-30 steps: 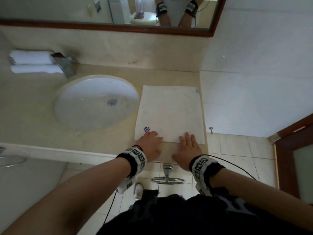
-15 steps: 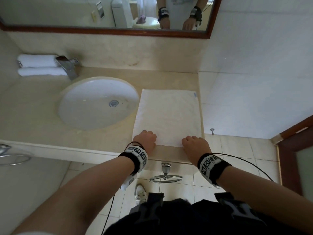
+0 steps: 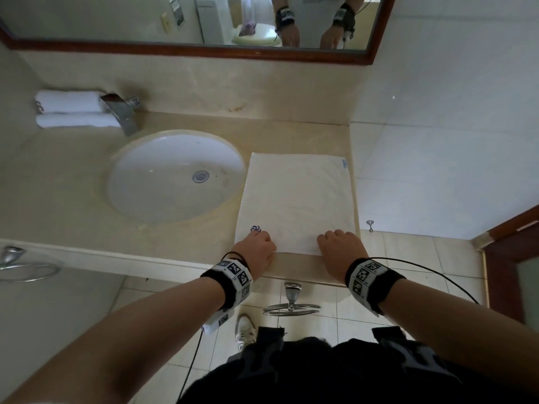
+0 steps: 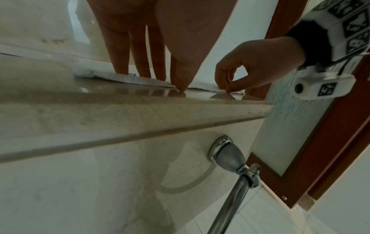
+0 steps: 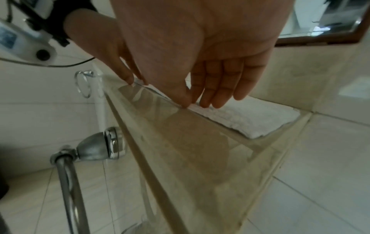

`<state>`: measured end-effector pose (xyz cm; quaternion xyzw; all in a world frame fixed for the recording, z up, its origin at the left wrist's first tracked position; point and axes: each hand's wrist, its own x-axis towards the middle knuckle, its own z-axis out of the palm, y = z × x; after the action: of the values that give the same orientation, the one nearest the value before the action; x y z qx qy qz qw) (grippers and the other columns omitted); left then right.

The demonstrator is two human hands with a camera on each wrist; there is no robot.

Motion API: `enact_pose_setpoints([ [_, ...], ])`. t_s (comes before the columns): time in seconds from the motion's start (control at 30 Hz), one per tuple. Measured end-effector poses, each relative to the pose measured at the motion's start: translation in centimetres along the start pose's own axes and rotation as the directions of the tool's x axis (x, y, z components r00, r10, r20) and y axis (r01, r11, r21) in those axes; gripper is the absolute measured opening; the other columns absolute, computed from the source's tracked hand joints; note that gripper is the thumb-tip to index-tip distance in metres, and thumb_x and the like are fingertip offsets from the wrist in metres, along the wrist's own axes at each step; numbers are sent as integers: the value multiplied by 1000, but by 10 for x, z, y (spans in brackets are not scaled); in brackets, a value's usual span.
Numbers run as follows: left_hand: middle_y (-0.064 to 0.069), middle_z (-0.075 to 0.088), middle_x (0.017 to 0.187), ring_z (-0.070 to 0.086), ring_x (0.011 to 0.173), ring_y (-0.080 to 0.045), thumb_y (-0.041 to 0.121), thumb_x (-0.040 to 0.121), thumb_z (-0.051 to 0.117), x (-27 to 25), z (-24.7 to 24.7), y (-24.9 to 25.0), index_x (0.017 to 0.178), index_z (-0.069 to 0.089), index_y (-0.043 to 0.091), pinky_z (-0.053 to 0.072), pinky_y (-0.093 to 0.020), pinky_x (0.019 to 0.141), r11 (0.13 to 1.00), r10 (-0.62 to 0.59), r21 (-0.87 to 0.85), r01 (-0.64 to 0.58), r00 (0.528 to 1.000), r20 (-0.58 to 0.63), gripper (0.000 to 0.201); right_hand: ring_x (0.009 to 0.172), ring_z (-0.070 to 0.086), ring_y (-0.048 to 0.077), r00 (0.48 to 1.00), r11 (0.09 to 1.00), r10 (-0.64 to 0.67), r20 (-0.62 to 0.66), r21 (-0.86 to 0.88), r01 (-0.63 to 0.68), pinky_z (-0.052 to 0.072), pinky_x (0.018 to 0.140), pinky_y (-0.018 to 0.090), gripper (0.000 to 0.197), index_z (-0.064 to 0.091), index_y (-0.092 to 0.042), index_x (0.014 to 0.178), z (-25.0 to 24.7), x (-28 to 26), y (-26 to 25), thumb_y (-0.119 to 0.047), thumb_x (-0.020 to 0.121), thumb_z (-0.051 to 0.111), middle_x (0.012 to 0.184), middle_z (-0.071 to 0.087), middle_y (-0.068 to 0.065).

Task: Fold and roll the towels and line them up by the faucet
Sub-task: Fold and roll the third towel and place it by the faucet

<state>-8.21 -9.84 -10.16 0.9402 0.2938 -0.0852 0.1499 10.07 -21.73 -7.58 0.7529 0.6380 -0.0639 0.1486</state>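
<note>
A white towel (image 3: 297,202) lies flat on the beige counter (image 3: 58,193), right of the sink, with a small blue emblem (image 3: 255,228) near its front left corner. My left hand (image 3: 262,236) sits at the towel's near edge, fingers bent down onto the cloth and thumb tip (image 4: 181,88) at the hem. My right hand (image 3: 335,236) pinches the same near edge (image 4: 228,88) between thumb and curled fingers, also seen in the right wrist view (image 5: 190,102). Two rolled white towels (image 3: 70,110) lie side by side left of the faucet (image 3: 119,112).
The round white sink (image 3: 175,176) takes up the counter's middle. A tiled wall (image 3: 437,141) borders the towel's right side and a framed mirror (image 3: 204,21) hangs above. Chrome towel rings (image 3: 291,304) hang below the counter's front edge; a wooden door frame (image 3: 510,243) stands at right.
Both hands went from lying flat on the towel's near edge to curling their fingers and taking hold of that edge. The towel itself has stayed flat.
</note>
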Motion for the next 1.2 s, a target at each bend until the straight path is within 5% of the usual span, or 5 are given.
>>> enact_pose_setpoints([
  [0.37, -13, 50, 125, 44, 118, -29, 6, 95, 33, 12, -11, 22, 116, 53, 3, 44, -38, 88, 935, 46, 347, -67, 997, 68, 29, 106, 57, 28, 989, 974, -113, 100, -183, 130, 42, 84, 36, 26, 57, -7, 112, -5, 3, -11, -6, 94, 39, 115, 60, 10],
  [0.6, -11, 53, 123, 43, 120, -28, 12, 95, 36, 28, -8, 13, 116, 54, 6, 40, -37, 96, 970, -42, 242, 21, 996, 84, 27, 108, 58, 28, 991, 993, -62, 120, -88, 73, 45, 83, 36, 29, 57, -9, 115, -4, 14, -7, -10, 94, 37, 118, 59, 9],
  [0.83, -13, 55, 110, 50, 101, -30, 15, 94, 40, 35, -2, -9, 106, 57, 10, 40, -36, 84, 999, -40, 1, 40, 999, 17, 22, 102, 62, 25, 991, 1000, -12, 135, -18, 15, 46, 80, 34, 26, 53, -15, 113, -11, 20, 2, -19, 87, 49, 111, 63, 4],
  [1.03, -10, 53, 111, 50, 101, -29, 15, 92, 43, 39, -4, -8, 104, 59, 11, 39, -34, 78, 982, 44, 184, -50, 998, 35, 21, 107, 51, 23, 997, 997, 22, 76, -80, -16, 43, 76, 32, 25, 59, -15, 109, -8, 22, -5, -17, 85, 52, 112, 56, 3],
  [1.2, -1, 60, 62, 57, 54, -20, 19, 43, 77, 36, -19, 5, 50, 61, 17, 39, -22, 50, 894, 166, 397, -206, 977, 134, 17, 103, 55, 22, 997, 999, 40, 69, -36, -38, 42, 78, 32, 25, 59, -18, 105, -8, 25, -1, -19, 82, 50, 107, 61, 1],
])
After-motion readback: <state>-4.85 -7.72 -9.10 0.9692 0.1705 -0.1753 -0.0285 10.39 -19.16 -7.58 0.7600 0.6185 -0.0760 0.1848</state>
